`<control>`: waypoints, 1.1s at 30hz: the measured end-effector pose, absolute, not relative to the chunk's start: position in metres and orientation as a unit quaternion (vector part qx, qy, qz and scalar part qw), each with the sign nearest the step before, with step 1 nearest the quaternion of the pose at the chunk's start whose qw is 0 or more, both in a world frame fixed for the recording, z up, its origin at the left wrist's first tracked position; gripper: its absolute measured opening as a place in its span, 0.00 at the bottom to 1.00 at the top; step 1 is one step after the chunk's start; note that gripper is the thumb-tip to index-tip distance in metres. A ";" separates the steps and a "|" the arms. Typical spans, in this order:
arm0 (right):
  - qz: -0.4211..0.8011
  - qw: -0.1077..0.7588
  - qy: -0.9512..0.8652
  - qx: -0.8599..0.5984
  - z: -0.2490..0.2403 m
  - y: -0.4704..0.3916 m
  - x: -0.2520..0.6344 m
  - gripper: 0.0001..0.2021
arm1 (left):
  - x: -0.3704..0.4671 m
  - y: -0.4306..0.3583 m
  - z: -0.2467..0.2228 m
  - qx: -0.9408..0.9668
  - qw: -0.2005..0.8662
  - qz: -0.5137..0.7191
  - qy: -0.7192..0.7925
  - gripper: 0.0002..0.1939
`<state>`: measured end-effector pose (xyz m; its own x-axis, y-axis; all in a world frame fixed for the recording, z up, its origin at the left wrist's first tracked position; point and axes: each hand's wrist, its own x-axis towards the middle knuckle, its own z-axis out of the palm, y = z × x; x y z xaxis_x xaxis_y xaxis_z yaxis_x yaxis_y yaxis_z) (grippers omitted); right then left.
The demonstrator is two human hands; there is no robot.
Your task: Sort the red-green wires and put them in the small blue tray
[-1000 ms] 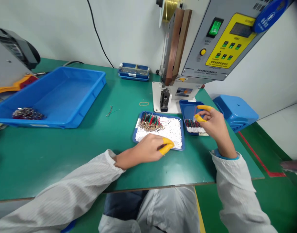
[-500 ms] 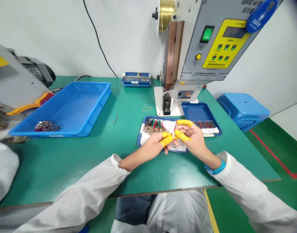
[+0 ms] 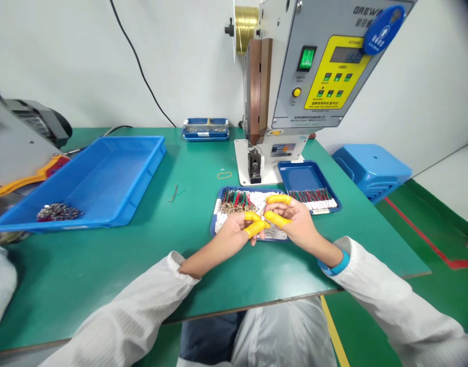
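Note:
Both my hands meet over a blue tray (image 3: 214,224) that holds white parts and red, green and black wires with brass-coloured ends. Yellow finger cots cover several fingertips. My left hand (image 3: 239,227) is closed, its thumb and finger pinching a small white part (image 3: 263,218). From the right, my right hand (image 3: 291,216) pinches at the same piece, and a thin dark wire rises from it between the fingers. Finer detail of the piece is hidden by the fingertips. Right behind my right hand lies a second blue tray (image 3: 300,176) with a row of red and dark wires on white ends.
A grey-white machine (image 3: 313,66) with a wire spool stands behind the trays. To the left is a large blue bin (image 3: 115,168) with a metal-coloured heap. A loose wire (image 3: 174,193) and a rubber band (image 3: 224,175) lie on the green table (image 3: 142,265). Another person's sleeve (image 3: 0,290) shows far left.
The camera view has turned slightly, so the whole scene sits further left. My hands stay together over the tray, still pinching the small white part.

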<state>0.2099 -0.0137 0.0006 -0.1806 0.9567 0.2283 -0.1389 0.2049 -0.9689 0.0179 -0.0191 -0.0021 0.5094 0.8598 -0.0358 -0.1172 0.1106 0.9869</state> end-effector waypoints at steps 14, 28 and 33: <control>0.524 0.534 -0.553 -0.368 0.001 -0.011 0.211 0.17 | 0.028 -0.019 0.001 0.525 0.650 0.406 0.372 0.22; 0.473 0.543 -0.585 -0.372 0.011 -0.015 0.212 0.17 | 0.027 -0.024 -0.002 0.509 0.682 0.376 0.366 0.25; 0.364 0.537 -0.594 -0.476 0.028 0.020 0.272 0.20 | 0.026 -0.016 -0.003 0.502 0.702 0.354 0.362 0.31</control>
